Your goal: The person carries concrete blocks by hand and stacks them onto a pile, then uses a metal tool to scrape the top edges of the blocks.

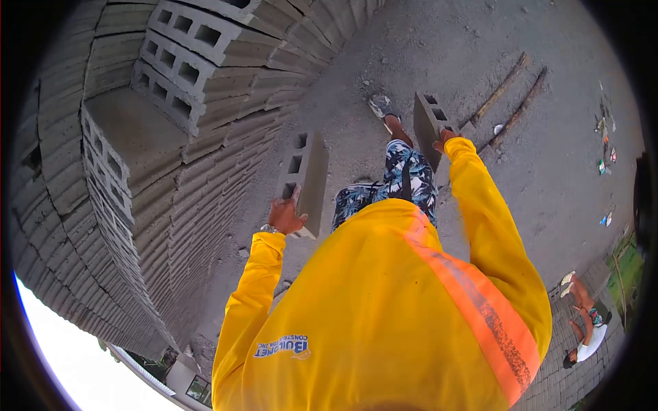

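My left hand (pixel 286 215) grips one end of a grey hollow concrete block (pixel 314 179), its fingers at the end hole and the thumb on the side face. This block hangs tilted beside my left leg, with its row of holes facing left. On the other side, my right hand (pixel 446 140) is closed on the near end of a second hollow concrete block (pixel 425 131), held beside my right leg. Its lower part is partly hidden by my leg and sleeve. Both arms reach out in yellow sleeves.
A tall stack of concrete blocks (pixel 226 137) rises along my left. Two wooden poles (pixel 510 103) lie on the gravelly ground (pixel 384 61) to the right. Scraps of litter (pixel 604 161) are farther right. Another person (pixel 588 335) is at the lower right, over grey paving or blocks.
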`<state>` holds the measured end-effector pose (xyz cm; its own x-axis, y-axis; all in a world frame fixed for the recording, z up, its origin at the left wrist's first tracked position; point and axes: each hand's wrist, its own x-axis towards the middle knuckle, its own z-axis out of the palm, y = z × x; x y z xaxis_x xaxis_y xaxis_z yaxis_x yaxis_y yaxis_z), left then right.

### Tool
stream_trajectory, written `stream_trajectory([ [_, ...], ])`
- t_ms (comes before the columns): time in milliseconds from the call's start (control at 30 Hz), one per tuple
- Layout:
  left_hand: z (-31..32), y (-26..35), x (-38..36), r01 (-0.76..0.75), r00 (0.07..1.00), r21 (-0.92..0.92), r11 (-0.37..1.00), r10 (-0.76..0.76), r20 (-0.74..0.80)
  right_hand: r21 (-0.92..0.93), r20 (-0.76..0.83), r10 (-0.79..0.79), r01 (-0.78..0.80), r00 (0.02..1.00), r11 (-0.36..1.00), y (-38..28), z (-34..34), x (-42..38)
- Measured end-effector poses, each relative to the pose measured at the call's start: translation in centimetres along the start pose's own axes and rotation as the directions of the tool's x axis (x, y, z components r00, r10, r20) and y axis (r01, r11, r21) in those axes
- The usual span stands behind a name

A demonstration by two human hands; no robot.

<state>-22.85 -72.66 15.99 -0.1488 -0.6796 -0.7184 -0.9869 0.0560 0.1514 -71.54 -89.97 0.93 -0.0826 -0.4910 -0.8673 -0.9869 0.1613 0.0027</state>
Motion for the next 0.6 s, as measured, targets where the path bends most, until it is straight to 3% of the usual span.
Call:
stream_trajectory([
  [167,-7.0,3.6,5.0,-0.038,0.994,-0.162,0.986,0.053,0.093,-0.095,0.171,-0.025,0.041,0.985,0.995,-2.0,-7.7,9.8],
  [300,-10.6,6.2,8.7,0.047,0.956,-0.175,0.984,0.007,0.293,-0.183,0.212,0.002,0.038,0.977,0.982,-3.7,-10.1,19.5],
  [367,-10.9,7.0,10.1,0.035,0.964,-0.210,0.977,0.023,0.265,-0.183,0.233,0.002,0.042,0.972,0.982,-5.4,-11.9,22.2],
  [400,-11.1,7.3,10.2,0.021,0.966,-0.230,0.973,0.039,0.254,-0.185,0.246,0.012,0.035,0.969,0.982,-6.0,-12.1,22.8],
  [433,-11.9,7.9,10.9,0.055,0.949,-0.260,0.964,0.031,0.315,-0.087,0.368,0.109,-0.083,0.924,0.993,-5.9,-12.0,25.3],
  [533,-13.2,9.0,12.8,0.050,0.957,-0.285,0.957,0.036,0.286,-0.173,0.175,0.014,0.016,0.985,0.985,-7.0,-14.7,26.1],
  [600,-14.6,10.0,12.9,0.062,0.964,-0.318,0.946,0.025,0.264,-0.242,0.187,-0.039,0.085,0.982,0.966,-7.6,-16.0,26.6],
])
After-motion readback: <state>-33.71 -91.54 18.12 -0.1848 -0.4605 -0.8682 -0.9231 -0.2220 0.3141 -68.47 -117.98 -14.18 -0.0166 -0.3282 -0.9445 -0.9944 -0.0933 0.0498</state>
